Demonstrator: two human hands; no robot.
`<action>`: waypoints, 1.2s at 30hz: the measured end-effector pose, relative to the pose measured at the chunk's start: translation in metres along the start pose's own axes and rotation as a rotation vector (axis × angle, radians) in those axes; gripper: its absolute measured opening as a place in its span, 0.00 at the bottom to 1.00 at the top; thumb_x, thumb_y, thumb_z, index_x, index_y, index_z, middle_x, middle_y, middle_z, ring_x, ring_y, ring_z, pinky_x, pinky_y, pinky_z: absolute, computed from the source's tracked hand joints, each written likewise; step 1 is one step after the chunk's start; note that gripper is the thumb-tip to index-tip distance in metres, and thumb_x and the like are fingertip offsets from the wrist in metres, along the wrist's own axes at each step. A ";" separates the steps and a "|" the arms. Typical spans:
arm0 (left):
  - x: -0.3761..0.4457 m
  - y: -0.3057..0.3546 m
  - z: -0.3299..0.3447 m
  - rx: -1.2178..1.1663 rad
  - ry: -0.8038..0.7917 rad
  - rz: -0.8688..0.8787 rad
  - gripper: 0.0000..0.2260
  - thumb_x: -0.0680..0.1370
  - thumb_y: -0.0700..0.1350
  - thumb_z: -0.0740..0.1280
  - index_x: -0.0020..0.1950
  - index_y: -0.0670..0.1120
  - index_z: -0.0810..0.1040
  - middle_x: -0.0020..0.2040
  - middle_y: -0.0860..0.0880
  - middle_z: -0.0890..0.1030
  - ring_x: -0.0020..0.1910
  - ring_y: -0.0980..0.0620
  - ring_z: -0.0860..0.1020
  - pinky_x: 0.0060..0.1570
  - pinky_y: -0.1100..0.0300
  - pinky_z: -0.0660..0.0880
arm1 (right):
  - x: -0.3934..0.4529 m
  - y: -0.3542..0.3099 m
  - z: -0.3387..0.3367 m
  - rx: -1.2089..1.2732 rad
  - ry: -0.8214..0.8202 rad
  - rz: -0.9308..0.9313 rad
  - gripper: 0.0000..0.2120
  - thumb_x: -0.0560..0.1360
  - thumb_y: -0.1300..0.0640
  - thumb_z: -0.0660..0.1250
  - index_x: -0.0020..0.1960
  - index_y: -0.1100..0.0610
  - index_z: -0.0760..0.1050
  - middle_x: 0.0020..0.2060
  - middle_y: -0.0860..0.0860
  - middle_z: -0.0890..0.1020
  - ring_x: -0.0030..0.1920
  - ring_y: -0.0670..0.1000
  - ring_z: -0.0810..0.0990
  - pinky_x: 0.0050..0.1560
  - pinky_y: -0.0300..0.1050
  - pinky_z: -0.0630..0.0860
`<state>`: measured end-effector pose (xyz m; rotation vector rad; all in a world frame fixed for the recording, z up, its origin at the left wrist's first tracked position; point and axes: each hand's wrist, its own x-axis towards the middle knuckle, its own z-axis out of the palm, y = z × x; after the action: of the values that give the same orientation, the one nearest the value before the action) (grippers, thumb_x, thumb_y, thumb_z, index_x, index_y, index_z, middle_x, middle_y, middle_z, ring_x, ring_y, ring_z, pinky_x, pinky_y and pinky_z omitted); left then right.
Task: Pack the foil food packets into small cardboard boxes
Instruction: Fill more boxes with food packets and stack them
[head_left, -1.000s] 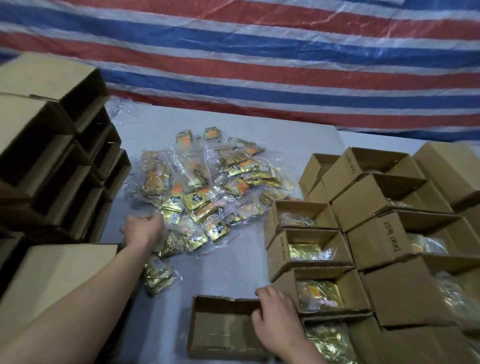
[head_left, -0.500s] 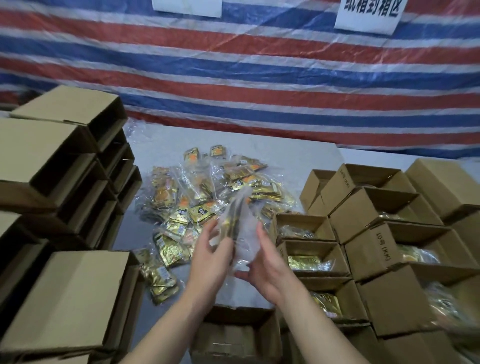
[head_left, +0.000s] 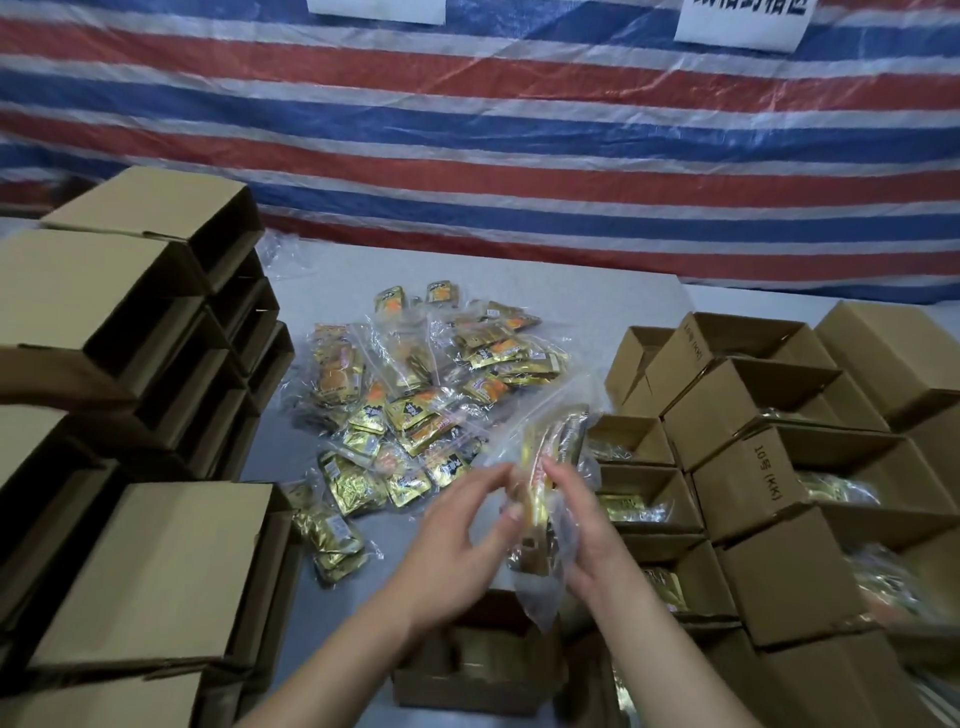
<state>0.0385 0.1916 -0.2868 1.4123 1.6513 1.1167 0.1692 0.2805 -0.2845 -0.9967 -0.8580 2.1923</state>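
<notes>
Between my two hands a clear plastic bag of gold foil packets (head_left: 551, 453) stands upright in the air. My left hand (head_left: 457, 535) pinches its lower left edge with thumb and fingers. My right hand (head_left: 589, 525) holds its right side, fingers lying along it and thumb hidden. Directly below the bag a small open cardboard box (head_left: 467, 675) sits at the near table edge; its inside is dim. Behind my hands, more bagged foil packets lie in a loose pile (head_left: 415, 405) on the grey table (head_left: 571, 301).
Stacked cardboard boxes (head_left: 156, 332) lying on their sides fill the left, with another (head_left: 156, 571) at the near left. Open boxes holding packets (head_left: 639, 504) stand in rows on the right beside larger cartons (head_left: 769, 467). A striped tarp (head_left: 519, 156) hangs behind the table.
My left hand left the pile with a bag and my right hand left the near box; both met on the bag, which now sits slightly lower and further right.
</notes>
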 end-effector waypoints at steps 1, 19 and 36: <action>-0.001 -0.008 -0.007 -0.068 0.012 -0.047 0.18 0.80 0.60 0.61 0.70 0.65 0.67 0.65 0.66 0.73 0.67 0.69 0.67 0.67 0.65 0.64 | -0.003 0.001 -0.004 -0.026 -0.004 -0.040 0.18 0.68 0.46 0.75 0.50 0.60 0.84 0.40 0.56 0.84 0.38 0.53 0.84 0.36 0.45 0.80; -0.055 -0.149 0.000 -0.193 -0.009 -0.438 0.11 0.84 0.40 0.57 0.48 0.40 0.78 0.44 0.48 0.80 0.46 0.54 0.77 0.54 0.59 0.72 | 0.004 0.070 -0.039 -1.374 -0.475 0.252 0.22 0.68 0.48 0.73 0.61 0.37 0.76 0.52 0.41 0.82 0.51 0.41 0.81 0.55 0.35 0.76; -0.064 -0.166 0.019 -0.096 -0.014 -0.346 0.08 0.83 0.47 0.59 0.48 0.55 0.76 0.45 0.55 0.78 0.48 0.59 0.76 0.52 0.67 0.70 | 0.038 0.129 -0.040 -2.017 -0.709 0.345 0.25 0.78 0.48 0.65 0.73 0.53 0.69 0.66 0.59 0.76 0.65 0.61 0.75 0.65 0.50 0.72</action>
<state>0.0013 0.1254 -0.4491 1.0228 1.7270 0.9685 0.1502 0.2396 -0.4172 -0.9328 -3.6348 1.1411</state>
